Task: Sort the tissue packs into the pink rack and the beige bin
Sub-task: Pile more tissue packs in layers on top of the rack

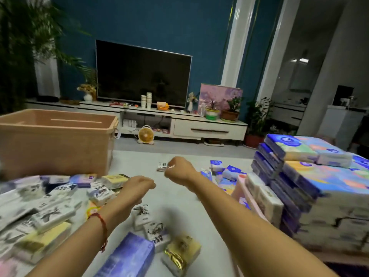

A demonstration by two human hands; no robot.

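Head view: the right hand (179, 169) is pinching a small white tissue pack (164, 166) in curled fingers over the far centre of the white table (179, 206). The left hand (139, 185) is showing curled fingers just beside a yellow pack (114, 179); because of blur, it cannot be told whether it is holding anything. The beige bin (56, 144) is standing at the table's far left. The pink rack (240, 186) is sitting at the right with packs standing upright in it, next to a tall stack of large blue packs (319, 176). Loose packs (50, 196) are lying scattered at the left and near centre.
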